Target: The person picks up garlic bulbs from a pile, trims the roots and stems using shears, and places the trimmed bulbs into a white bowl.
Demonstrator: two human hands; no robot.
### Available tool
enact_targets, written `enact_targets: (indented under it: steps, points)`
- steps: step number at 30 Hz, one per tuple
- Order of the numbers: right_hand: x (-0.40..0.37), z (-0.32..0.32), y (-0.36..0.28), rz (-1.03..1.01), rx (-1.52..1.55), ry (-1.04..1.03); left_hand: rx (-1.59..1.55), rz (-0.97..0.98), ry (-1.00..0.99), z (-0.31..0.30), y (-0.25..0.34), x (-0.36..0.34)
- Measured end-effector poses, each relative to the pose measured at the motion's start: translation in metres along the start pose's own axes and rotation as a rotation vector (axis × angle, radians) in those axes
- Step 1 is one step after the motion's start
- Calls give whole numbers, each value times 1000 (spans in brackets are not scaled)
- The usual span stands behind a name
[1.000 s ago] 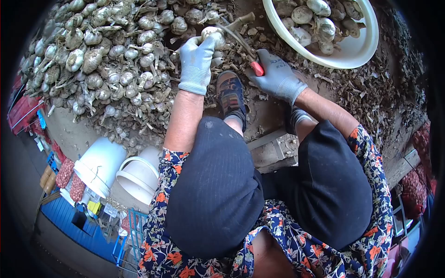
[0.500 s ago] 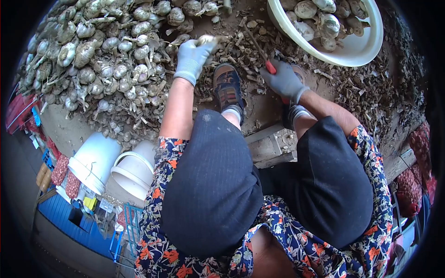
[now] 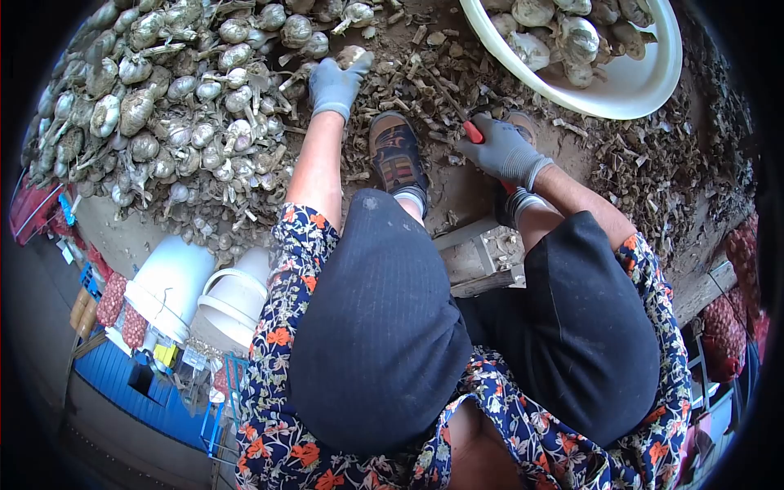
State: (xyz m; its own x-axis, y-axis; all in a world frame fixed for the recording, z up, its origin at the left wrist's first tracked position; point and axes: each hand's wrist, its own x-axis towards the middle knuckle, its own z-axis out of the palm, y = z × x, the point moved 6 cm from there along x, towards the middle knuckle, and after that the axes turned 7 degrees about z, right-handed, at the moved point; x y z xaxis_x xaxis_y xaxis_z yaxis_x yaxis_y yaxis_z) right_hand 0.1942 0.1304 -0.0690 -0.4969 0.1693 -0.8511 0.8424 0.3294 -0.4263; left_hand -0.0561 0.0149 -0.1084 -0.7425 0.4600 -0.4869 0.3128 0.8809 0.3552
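Note:
My left hand point(image 3: 335, 84), in a grey glove, is closed around a garlic bulb point(image 3: 352, 56) at the right edge of the garlic heap point(image 3: 175, 122). The fingers hide part of the bulb. My right hand point(image 3: 504, 149), gloved too, grips a red-handled knife point(image 3: 472, 132) in front of my right shoe. Its thin, dark blade points up and left over dry stalk scraps point(image 3: 408, 82), apart from the bulb. Beyond my right hand, a white basin point(image 3: 600, 104) holds several garlic bulbs point(image 3: 578, 41).
Two white buckets point(image 3: 170, 278) point(image 3: 233, 306) lie tipped at the left. Net sacks point(image 3: 723, 331) stand at the far right, with more small sacks point(image 3: 112, 298) at the left. My shoes point(image 3: 396, 151) rest on bare soil among husks. A wooden piece point(image 3: 482, 283) is between my legs.
My left hand, blurred bulb in it before, has moved slightly up and left, towards the heap. My right hand keeps the knife and has shifted slightly down.

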Motion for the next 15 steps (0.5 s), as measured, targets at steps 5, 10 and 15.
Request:
enact_targets:
  steps: [5,10,15]
  points:
    - [0,-9,0,-27,-201,168,-118,114,24,5,-4,3]
    - [-17,-34,-20,-177,-341,412,-916,356,-147,-21,43,-48]
    - [-39,-49,-38,-309,-500,581,-862,497,-279,-43,53,-66]
